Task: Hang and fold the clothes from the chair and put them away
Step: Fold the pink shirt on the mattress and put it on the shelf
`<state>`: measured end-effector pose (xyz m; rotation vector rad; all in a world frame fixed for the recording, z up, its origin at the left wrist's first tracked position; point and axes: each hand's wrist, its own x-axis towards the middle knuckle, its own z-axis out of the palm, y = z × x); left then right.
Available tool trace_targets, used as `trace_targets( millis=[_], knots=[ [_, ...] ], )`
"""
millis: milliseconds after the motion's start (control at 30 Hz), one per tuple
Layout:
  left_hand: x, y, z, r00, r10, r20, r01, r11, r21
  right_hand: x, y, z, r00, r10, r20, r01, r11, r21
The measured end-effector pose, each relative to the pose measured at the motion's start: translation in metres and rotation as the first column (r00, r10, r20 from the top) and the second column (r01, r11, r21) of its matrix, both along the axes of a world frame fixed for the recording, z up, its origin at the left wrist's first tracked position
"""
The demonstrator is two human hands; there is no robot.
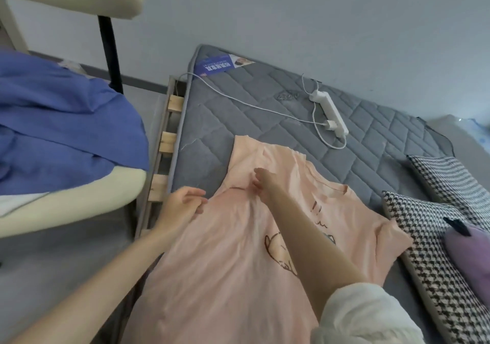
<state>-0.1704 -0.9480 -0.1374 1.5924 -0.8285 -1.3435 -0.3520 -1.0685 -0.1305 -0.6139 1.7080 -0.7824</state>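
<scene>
The pink shirt [225,251] lies on the mattress [238,110], close to its left edge, with bare quilting beyond. The left hand [183,206] pinches the shirt's side and the right hand [261,184] pinches its middle. The blue label [220,65] is too blurred to read.

Single view, worn on the person's head. It faces forward and steeply down across the bed [238,121], with the wall closing the top of frame. Range is close: both forearms enter from the bottom edge, and the left hand [183,204] and right hand [262,184] sit mid-frame on the pink shirt [225,264]. The chair [79,200] occupies the left edge, the patterned cushions [424,237] the right. Wide-angle lens; straight edges bow.
</scene>
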Motion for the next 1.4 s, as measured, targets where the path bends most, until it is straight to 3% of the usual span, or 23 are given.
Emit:
trace_targets(
  millis=[133,233,433,533,567,633,733,833,933,1000,1067,1233,1333,1400],
  knots=[
    [-0.035,-0.001,-0.014,0.981,-0.012,-0.195,0.05,0.981,0.187,-0.009,-0.025,-0.006,0.99,0.015,0.142,-0.015,1.0,-0.001],
    [-0.052,-0.011,-0.019,0.92,0.027,-0.392,0.096,0.952,0.292,-0.01,-0.044,-0.004,0.987,0.089,0.137,-0.093,0.995,0.022],
    [-0.07,-0.036,-0.035,0.878,-0.031,-0.478,0.077,0.994,0.076,-0.008,-0.066,-0.009,0.985,0.168,0.032,-0.169,0.985,0.024],
    [-0.083,-0.05,-0.021,0.815,0.018,-0.579,0.021,0.998,0.061,-0.012,-0.068,-0.01,0.99,0.093,0.109,-0.095,0.995,0.01],
    [-0.086,-0.051,-0.017,0.775,0.106,-0.623,-0.03,0.991,0.131,-0.016,-0.067,-0.011,0.984,0.071,0.163,-0.067,0.997,-0.033],
    [-0.091,-0.054,-0.013,0.568,0.293,-0.77,-0.109,0.953,0.282,-0.027,-0.062,-0.014,0.978,0.069,0.198,-0.041,0.989,-0.142],
    [-0.097,-0.056,-0.015,0.52,0.435,-0.735,-0.241,0.9,0.363,-0.04,-0.045,-0.018,0.996,0.02,0.082,-0.003,0.979,-0.204],
    [-0.103,-0.052,-0.018,0.651,0.486,-0.583,-0.32,0.872,0.37,-0.051,-0.031,-0.03,0.995,0.022,-0.098,-0.038,0.986,-0.159],
    [-0.105,-0.047,-0.016,0.761,0.472,-0.445,-0.336,0.874,0.351,-0.059,-0.024,-0.036,0.992,-0.015,-0.128,0.0,0.994,-0.114],
    [-0.105,-0.043,-0.016,0.779,0.49,-0.393,-0.362,0.861,0.356,-0.064,-0.023,-0.03,0.984,-0.038,-0.172,0.014,0.99,-0.14],
    [-0.107,-0.039,-0.012,0.788,0.479,-0.387,-0.342,0.863,0.372,-0.071,-0.019,-0.018,0.99,-0.076,-0.115,0.056,0.983,-0.173],
    [-0.124,-0.028,-0.006,0.932,0.278,-0.233,-0.179,0.911,0.371,-0.12,0.005,0.005,0.987,-0.109,-0.114,0.079,0.967,-0.244],
    [-0.151,-0.017,0.001,0.991,0.046,-0.123,-0.016,0.972,0.236,-0.161,0.028,0.012,0.971,-0.155,-0.184,0.084,0.936,-0.342],
    [-0.174,-0.008,0.004,0.981,-0.18,0.065,0.173,0.979,0.109,-0.194,0.046,0.014,0.94,-0.169,-0.295,0.044,0.921,-0.387]
  ],
)
